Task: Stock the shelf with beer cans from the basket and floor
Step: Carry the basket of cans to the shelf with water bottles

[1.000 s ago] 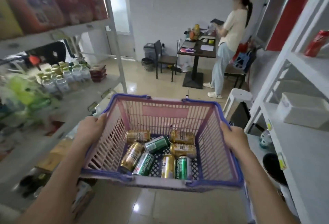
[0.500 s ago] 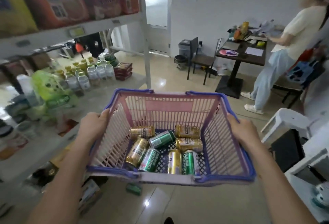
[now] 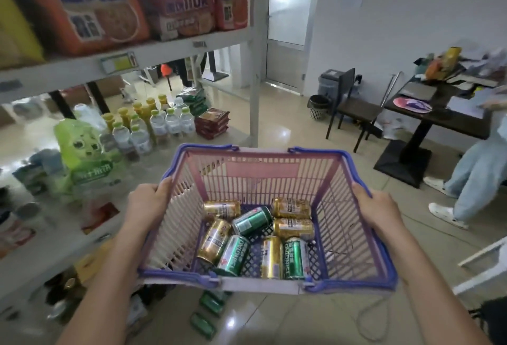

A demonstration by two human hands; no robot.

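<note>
I carry a pink basket (image 3: pixel 263 171) with a purple rim in front of me. My left hand (image 3: pixel 146 203) grips its left rim and my right hand (image 3: pixel 380 208) grips its right rim. Several gold and green beer cans (image 3: pixel 252 221) lie on their sides in the bottom of the basket. More green cans (image 3: pixel 210 303) lie on the tiled floor just below the basket's near edge. The white shelf unit (image 3: pixel 175 48) stands to my left.
The shelf carries orange noodle packs (image 3: pixel 175 7) on top, water bottles (image 3: pixel 153 125) and a green pack (image 3: pixel 85 158) below. A dark table (image 3: pixel 439 116), a chair (image 3: pixel 354 106) and a standing person (image 3: pixel 474 169) are at the right. A white stool (image 3: pixel 482 267) is near right.
My view has swung left toward the shelf, and the basket stays held in both hands. Green cans on the floor under the basket have come into sight.
</note>
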